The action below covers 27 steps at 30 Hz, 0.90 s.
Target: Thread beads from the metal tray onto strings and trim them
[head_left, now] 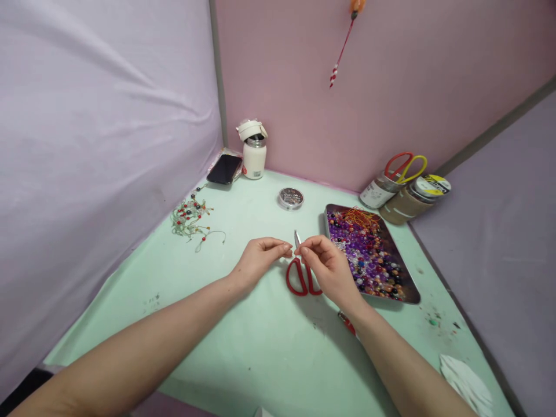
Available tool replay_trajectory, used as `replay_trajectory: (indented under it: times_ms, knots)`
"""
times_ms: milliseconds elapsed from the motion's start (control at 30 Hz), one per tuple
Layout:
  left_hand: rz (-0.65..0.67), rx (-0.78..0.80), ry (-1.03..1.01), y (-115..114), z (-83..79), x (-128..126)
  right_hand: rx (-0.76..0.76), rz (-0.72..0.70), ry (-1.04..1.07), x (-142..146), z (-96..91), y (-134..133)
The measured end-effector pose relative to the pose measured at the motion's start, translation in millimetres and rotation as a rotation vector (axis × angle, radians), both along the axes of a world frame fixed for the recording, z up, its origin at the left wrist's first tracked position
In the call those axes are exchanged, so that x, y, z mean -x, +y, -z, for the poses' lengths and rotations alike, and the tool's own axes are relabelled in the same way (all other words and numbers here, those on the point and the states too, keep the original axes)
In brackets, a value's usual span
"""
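Observation:
Both hands meet near the middle of the table, fingertips close together. My left hand (266, 258) pinches with thumb and forefinger; what lies between them is too small to make out. My right hand (328, 263) is also pinched, around something I cannot make out. Beneath my right hand lies a pair of scissors (296, 278) with red handles, its blades pointing away from me and partly covered by the fingers. Just right of that hand is a dark tray (406, 292) of purple, clear, amber and black beads (358, 249), with orange-red thread (361, 219) at its far end.
Strung beads on pale cord (191, 217) lie at left. Behind stand a phone (225, 169), a white bottle (254, 159) and a round clear case (291, 198). Jars (408, 202) with scissors (406, 167) are back right. A lighter (346, 323) lies below my right wrist; white tissue (465, 382) lies front right.

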<state>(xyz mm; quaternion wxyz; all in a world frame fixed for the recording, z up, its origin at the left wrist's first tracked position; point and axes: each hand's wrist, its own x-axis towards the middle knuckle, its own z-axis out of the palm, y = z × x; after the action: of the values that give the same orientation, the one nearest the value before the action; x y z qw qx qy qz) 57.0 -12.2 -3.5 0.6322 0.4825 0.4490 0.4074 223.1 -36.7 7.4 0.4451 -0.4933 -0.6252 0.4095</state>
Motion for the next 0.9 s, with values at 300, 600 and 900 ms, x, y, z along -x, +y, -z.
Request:
replay_trajectory:
  times_ms: [300, 600, 900]
  knots:
    - [-0.026, -0.110, 0.226, 2.6, 3.4, -0.9, -0.439, 0.075, -0.547, 0.6, -9.7, -8.3]
    - [0.002, -0.346, 0.380, 0.9, 10.3, -0.3, -0.725, 0.145, -1.111, -1.4, -15.2, -10.9]
    - [0.042, -0.466, 0.456, -1.3, 10.9, 1.0, -0.686, 0.141, -1.192, -1.9, -15.5, -11.1]
